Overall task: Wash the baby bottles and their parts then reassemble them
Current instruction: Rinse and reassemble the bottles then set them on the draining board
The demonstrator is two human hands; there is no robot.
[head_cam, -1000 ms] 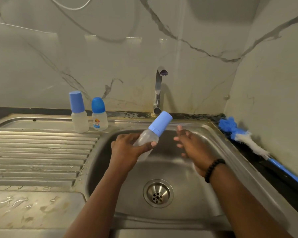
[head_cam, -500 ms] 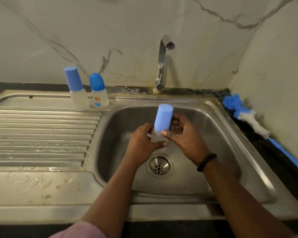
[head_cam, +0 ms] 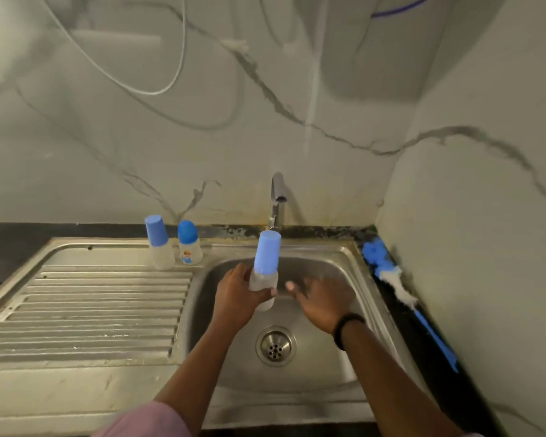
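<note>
While capped, bottle (head_cam: 263, 280) seemingly empty

You're standing at a home kitchen sink: a steel basin (head_cam: 328, 367) with a ribbed drainboard (head_cam: 85, 310) and a tap (head_cam: 277, 197) set against a marble-patterned wall (head_cam: 202, 137). Two baby bottles (head_cam: 174, 244) stand on the back ledge, and a blue bottle brush (head_cam: 401, 288) lies along the dark counter edge.

blue-capped bottles at a steel-grey sink (head_cam: 353, 257)

held bottle (head_cam: 264, 279) cloudy clear, light blue cap (head_cam: 267, 252); white wall (head_cam: 297, 74) veined grey; brush (head_cam: 391, 272) blue and white.
</note>
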